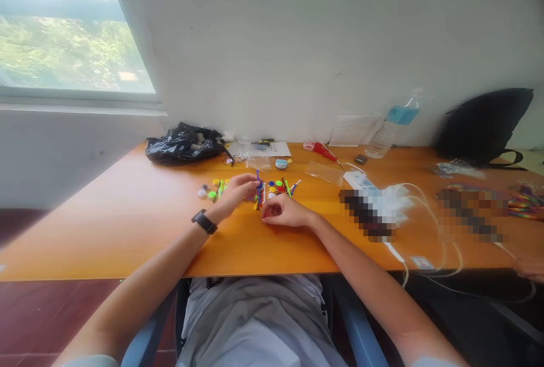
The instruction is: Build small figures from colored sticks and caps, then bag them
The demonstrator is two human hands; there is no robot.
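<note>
My left hand (238,192), with a dark watch on its wrist, is closed with its fingertips at a thin blue plastic stick (257,175) that points up. Close by on the right, my right hand (287,211) is bent into a pinch just above the table. A tiny red piece (266,217) shows at its fingertips, too small to name. Around both hands lie small colored plastic parts: yellow, green, blue and white round caps (272,184) and thin sticks (287,187). My fingers hide some of these parts.
On the wooden table (140,220), a black plastic bag (182,143) lies at the back left. A red-handled tool (325,150), a water bottle (393,126) and a white power strip (359,183) with cables are to the right. Another person's hand (529,268) shows at the right edge.
</note>
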